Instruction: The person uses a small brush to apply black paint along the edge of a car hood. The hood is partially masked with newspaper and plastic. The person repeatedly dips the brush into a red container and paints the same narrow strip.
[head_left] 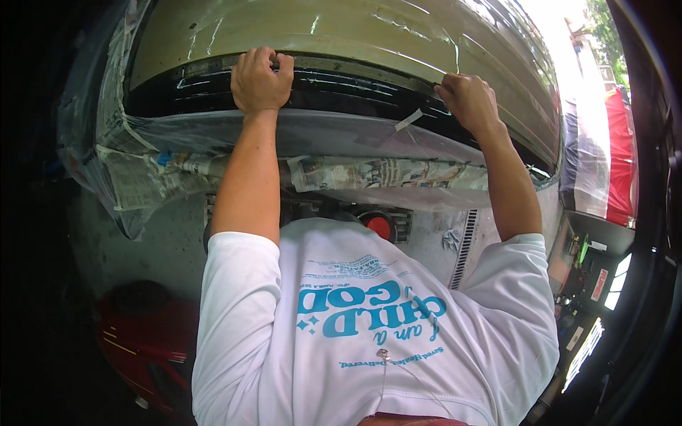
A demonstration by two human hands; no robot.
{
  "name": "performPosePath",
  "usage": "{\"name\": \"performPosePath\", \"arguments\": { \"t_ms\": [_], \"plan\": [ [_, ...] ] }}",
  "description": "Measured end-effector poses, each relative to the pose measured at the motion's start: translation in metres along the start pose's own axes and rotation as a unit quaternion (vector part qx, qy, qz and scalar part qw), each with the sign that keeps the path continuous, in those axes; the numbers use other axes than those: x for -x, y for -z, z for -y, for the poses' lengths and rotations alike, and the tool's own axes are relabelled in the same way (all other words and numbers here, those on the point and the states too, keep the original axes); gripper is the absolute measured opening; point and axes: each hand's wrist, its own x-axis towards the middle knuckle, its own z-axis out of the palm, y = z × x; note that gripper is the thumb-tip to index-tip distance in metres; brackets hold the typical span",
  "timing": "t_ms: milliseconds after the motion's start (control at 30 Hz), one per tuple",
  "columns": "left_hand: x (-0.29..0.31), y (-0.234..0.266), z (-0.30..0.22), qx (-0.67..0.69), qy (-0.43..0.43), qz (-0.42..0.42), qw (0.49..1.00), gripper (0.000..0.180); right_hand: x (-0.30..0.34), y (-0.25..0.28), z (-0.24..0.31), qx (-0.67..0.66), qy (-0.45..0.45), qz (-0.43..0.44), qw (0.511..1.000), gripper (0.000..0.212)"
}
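Note:
In front of me is a glossy gold vehicle panel point(355, 35), with a shiny black band point(199, 96) below it. A long, dull, dark strip point(341, 71) runs between the two. My left hand point(261, 79) is closed over the strip left of the middle, fingers curled and thumb near the fingertips. Farther right, my right hand point(465, 99) pinches at the same strip with bent fingers. The fingertips are partly hidden, so how firmly each grips cannot be seen. A short pale piece of tape point(408, 119) sticks below, left of my right wrist.
Clear plastic sheeting point(320, 131) and taped newspaper point(383, 174) cover the area under the panel. A floor drain grate point(465, 248) and a round red-and-black object point(378, 226) lie below. A red vehicle point(145, 348) stands at lower left, shelves with tools point(586, 263) at right.

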Motion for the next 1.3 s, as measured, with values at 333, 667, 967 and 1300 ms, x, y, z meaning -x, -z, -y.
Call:
{"name": "performPosePath", "arguments": {
  "t_ms": [333,667,967,1300],
  "plan": [
    [0.005,0.000,-0.003,-0.008,0.001,-0.005,1.000,0.015,-0.071,0.021,-0.011,-0.002,0.073,0.121,0.990,0.023],
    [0.000,0.001,-0.001,-0.004,-0.002,0.001,1.000,0.014,-0.078,0.026,-0.025,-0.088,0.054,0.136,0.985,0.030],
    [0.002,0.001,-0.002,0.000,-0.003,0.010,1.000,0.013,-0.128,0.033,-0.009,-0.009,0.038,0.280,0.959,0.024],
    [0.005,0.002,0.000,-0.002,0.006,0.010,1.000,0.014,-0.032,0.035,-0.040,-0.059,0.002,0.072,0.996,0.031]
  ]
}}
